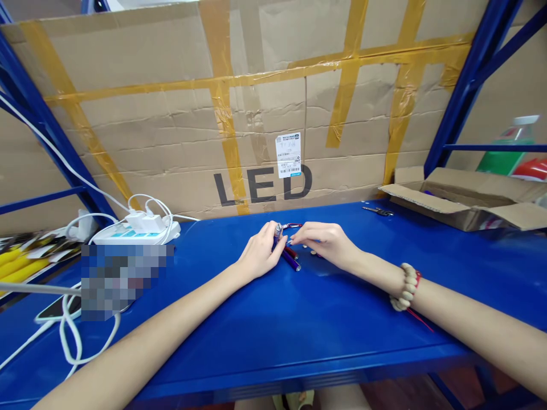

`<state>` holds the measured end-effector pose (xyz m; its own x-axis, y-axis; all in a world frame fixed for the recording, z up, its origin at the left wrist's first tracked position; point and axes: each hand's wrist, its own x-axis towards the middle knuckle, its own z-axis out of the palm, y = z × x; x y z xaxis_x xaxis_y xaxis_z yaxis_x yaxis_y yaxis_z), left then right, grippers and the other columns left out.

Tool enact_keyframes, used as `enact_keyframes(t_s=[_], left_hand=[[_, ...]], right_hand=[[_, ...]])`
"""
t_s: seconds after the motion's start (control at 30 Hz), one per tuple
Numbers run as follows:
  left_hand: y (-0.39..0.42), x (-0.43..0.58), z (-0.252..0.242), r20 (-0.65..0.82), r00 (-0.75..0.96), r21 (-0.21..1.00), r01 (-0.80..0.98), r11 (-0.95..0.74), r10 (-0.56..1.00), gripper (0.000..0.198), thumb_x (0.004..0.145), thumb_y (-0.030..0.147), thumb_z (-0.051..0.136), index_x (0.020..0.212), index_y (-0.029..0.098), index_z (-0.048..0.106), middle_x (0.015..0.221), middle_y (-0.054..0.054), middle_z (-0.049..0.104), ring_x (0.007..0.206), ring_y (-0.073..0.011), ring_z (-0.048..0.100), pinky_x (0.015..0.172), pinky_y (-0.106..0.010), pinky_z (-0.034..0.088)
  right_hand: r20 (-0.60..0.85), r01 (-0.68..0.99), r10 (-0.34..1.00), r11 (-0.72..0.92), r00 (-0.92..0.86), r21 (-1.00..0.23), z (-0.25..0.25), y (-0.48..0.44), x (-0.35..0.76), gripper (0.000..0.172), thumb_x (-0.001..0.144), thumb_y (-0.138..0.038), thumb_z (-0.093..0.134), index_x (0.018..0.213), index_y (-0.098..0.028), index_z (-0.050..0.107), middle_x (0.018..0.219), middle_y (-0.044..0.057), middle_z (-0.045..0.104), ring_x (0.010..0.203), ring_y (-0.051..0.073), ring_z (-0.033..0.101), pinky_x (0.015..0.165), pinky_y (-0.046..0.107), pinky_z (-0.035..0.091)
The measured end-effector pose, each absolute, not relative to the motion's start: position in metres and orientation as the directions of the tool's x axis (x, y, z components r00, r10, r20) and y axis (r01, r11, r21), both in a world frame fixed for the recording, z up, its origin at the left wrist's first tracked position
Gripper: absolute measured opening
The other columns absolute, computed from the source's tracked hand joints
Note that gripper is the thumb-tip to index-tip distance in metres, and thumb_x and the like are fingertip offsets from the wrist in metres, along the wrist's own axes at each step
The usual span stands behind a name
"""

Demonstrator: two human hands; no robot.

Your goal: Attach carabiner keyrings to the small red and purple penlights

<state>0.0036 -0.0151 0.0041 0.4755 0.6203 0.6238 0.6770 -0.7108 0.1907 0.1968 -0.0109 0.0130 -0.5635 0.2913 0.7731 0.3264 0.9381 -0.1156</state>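
Observation:
My left hand [261,252] is closed around a small silver cylindrical part [278,230] with red wire [294,226] coming out of its end. Under that hand lie two thin tubes, one purple [291,261] and one red [292,251], on the blue shelf top [299,319]. My right hand [328,242] rests beside them with its fingers curled down, fingertips near the tubes and some small parts I cannot make out. A beaded bracelet [405,287] is on my right wrist.
A white power strip [137,230] with plugs and white cables sits at the left, by a phone [55,310] and yellow tools [21,267]. An open cardboard box [465,199] stands at the right. Taped cardboard marked LED [262,185] forms the back wall. A small metal tool [378,211] lies near the box.

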Motion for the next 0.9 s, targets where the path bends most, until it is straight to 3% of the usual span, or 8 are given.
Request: enact_keyframes(t_s=[0.2, 0.4, 0.57, 0.7, 0.9], left_hand=[[-0.0158, 0.0039, 0.0054, 0.585, 0.504, 0.188, 0.678, -0.711, 0.635, 0.014, 0.092, 0.032, 0.035, 0.083, 0.021, 0.035, 0.076, 0.000, 0.050, 0.064, -0.0141, 0.052, 0.059, -0.027, 0.042], [-0.0164, 0.0029, 0.0048, 0.584, 0.477, 0.281, 0.640, -0.715, 0.657, 0.012, 0.091, 0.031, 0.035, 0.085, 0.021, 0.035, 0.078, -0.001, 0.053, 0.066, -0.0145, 0.055, 0.061, -0.028, 0.045], [-0.0174, 0.0022, 0.0041, 0.617, 0.526, 0.245, 0.578, -0.778, 0.585, 0.010, 0.089, 0.030, 0.039, 0.087, 0.020, 0.037, 0.082, -0.003, 0.054, 0.071, -0.0150, 0.057, 0.064, -0.028, 0.047], [-0.0180, 0.0043, 0.0069, 0.599, 0.500, 0.257, 0.619, -0.742, 0.625, 0.011, 0.091, 0.031, 0.034, 0.087, 0.021, 0.036, 0.083, -0.003, 0.055, 0.072, -0.0159, 0.058, 0.066, -0.030, 0.047], [-0.0179, 0.0033, 0.0063, 0.620, 0.496, 0.300, 0.566, -0.768, 0.608, 0.011, 0.091, 0.032, 0.035, 0.087, 0.021, 0.034, 0.084, -0.003, 0.055, 0.072, -0.0151, 0.058, 0.066, -0.029, 0.047]], right_hand=[[0.784, 0.346, 0.204, 0.938, -0.587, 0.015, 0.0135, -0.0157, 0.1964, 0.025, 0.088, -0.012, 0.041, 0.083, -0.018, 0.065, 0.081, 0.006, 0.068, 0.077, 0.014, 0.063, 0.068, 0.027, 0.053], [0.810, 0.319, 0.167, 0.947, -0.562, 0.026, 0.0150, -0.0181, 0.1946, 0.025, 0.090, -0.015, 0.041, 0.082, -0.019, 0.064, 0.081, 0.005, 0.066, 0.079, 0.013, 0.062, 0.070, 0.026, 0.053], [0.794, 0.322, 0.170, 0.946, -0.583, 0.034, 0.0136, -0.0187, 0.1946, 0.023, 0.090, -0.013, 0.042, 0.084, -0.019, 0.063, 0.086, 0.005, 0.063, 0.080, 0.012, 0.061, 0.066, 0.022, 0.052], [0.813, 0.362, 0.165, 0.930, -0.558, 0.060, 0.0138, -0.0206, 0.1969, 0.028, 0.090, -0.012, 0.037, 0.085, -0.020, 0.063, 0.090, 0.005, 0.062, 0.084, 0.012, 0.061, 0.067, 0.024, 0.052], [0.802, 0.246, 0.113, 0.968, -0.587, 0.043, 0.0129, -0.0194, 0.1961, 0.029, 0.089, -0.013, 0.042, 0.066, -0.019, 0.059, 0.080, 0.004, 0.060, 0.081, 0.013, 0.060, 0.069, 0.026, 0.053]])
